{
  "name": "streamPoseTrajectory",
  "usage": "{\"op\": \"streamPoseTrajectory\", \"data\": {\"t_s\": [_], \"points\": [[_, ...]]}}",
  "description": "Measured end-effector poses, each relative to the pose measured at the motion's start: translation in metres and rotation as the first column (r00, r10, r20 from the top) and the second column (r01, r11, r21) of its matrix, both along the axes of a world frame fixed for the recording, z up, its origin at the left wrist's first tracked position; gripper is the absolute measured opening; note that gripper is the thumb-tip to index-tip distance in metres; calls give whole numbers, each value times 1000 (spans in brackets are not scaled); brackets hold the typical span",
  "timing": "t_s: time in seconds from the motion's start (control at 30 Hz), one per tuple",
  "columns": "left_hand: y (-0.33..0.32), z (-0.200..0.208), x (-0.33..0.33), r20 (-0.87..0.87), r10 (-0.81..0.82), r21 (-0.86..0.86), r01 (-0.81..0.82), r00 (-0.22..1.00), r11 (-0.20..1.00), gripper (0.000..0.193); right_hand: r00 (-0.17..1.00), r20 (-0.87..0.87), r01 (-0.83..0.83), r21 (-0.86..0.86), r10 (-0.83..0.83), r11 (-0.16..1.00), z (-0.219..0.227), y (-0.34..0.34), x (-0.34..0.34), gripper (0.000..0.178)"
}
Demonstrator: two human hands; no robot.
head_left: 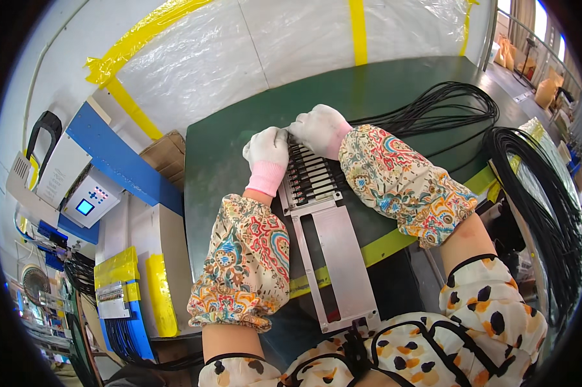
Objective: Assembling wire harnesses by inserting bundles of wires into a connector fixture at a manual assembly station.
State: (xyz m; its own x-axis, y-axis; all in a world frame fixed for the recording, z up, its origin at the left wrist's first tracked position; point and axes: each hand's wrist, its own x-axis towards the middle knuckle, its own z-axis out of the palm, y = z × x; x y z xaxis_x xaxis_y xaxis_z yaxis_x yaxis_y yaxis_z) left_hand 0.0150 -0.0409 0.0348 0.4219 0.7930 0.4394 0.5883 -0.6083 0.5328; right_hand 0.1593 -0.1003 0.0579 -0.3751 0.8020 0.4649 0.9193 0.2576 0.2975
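My left hand [268,148], in a white glove with a pink cuff, is closed at the far left corner of a silver metal fixture [304,208]. Beside it, almost touching, my right hand [319,129] in a matching glove has its fingers curled and pressed together at the fixture's far end. Whatever the fingertips pinch is too small or hidden to name. Black cable ends [310,182] lie side by side in the fixture's slots. A long, bare metal plate [344,261] extends from the fixture's near end past the table edge toward me.
Black cables [442,106] loop across the green table [220,135] at the far right. Another thick cable bundle [542,213] hangs at the right. On the left stands a blue and white machine [120,151] with a small lit screen. Yellow tape [387,246] edges the table's near side.
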Motion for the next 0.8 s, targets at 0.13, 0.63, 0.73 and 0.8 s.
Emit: {"op": "streamPoseTrajectory", "data": {"t_s": [0.13,0.63,0.73,0.8], "points": [[-2,-2,2,-45,30,203,-20,999,979,22,989,-135,47,-155,-68,987,2,-1,0,8],[2,0,-1,-22,64,-28,-65,998,997,23,998,-56,4,17,-3,1000,3,-3,3,9],[-1,3,-1,-12,50,-25,-50,999,998,23,994,-111,-9,7,9,1000,3,-5,6,8],[1,-3,-3,7,54,42,-54,999,998,24,993,-116,-16,4,16,1000,0,-3,5,8]]}}
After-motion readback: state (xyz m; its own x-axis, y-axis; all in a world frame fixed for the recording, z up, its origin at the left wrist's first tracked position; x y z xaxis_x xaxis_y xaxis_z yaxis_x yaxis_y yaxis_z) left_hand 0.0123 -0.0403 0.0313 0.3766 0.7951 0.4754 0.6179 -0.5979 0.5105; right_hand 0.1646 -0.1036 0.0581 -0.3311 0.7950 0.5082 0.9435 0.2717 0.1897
